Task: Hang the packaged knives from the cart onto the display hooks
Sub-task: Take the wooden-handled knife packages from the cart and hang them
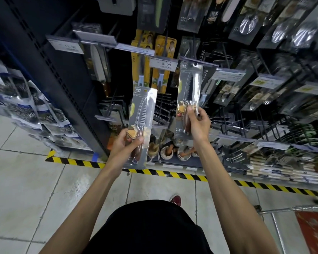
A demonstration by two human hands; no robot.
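Observation:
I hold two packaged knives, each a grey card with a clear blister over a serrated blade and wooden handle. My left hand (pixel 126 143) grips the lower half of one packaged knife (pixel 142 114), held upright in front of the shelving. My right hand (pixel 198 123) grips the lower part of a second packaged knife (pixel 189 88), whose top hang hole is up at the tip of a display hook (pixel 198 62) with a price strip. Whether the hole is on the hook is unclear. The cart (pixel 290 210) shows only as a metal bar at the lower right.
Dark pegboard shelving (pixel 68 83) carries many hanging utensils, yellow peelers (pixel 161 57) and price tags. Small mortars (pixel 166 153) sit on the bottom shelf. Yellow-black hazard tape (pixel 173 174) runs along the tiled floor. Bagged goods hang at the left.

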